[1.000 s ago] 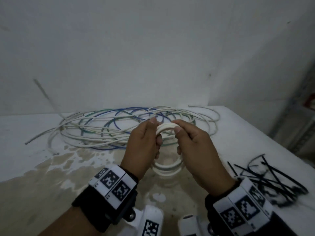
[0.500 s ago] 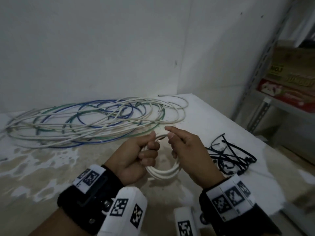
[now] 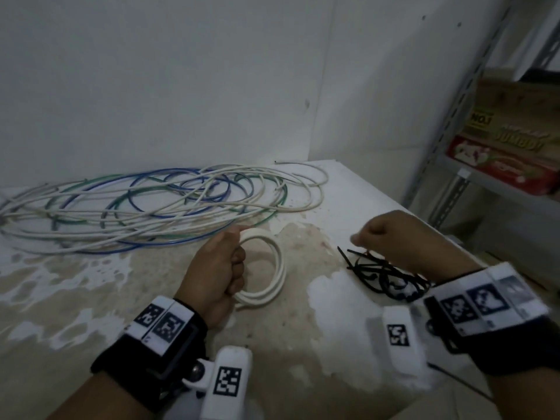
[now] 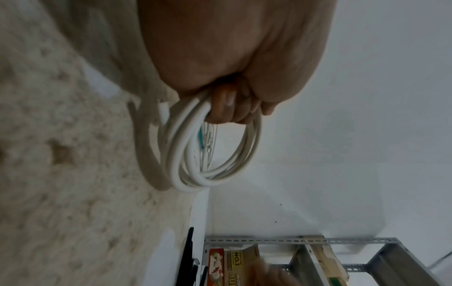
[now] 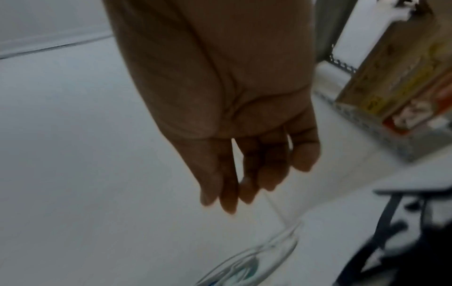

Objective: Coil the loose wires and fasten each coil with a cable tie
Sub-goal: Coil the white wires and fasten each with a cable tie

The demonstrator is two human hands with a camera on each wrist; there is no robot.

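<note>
Head view, right hand [image 3: 403, 237] moved to cable ties [image 3: 385, 277]

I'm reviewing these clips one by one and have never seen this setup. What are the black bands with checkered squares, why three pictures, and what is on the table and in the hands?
No machine here: a person works bare-handed, wearing marker bands and a small camera on each wrist, plus one on the head. The big picture is the head view; the other two look along each hand.

The left hand grips a white wire coil, seen close up in the left wrist view. The right hand, fingers loosely extended and holding nothing, is above a pile of black cable ties.

On the stained white table behind lie loose wires, white, blue and green. A metal shelf with boxes stands to the right.
</note>
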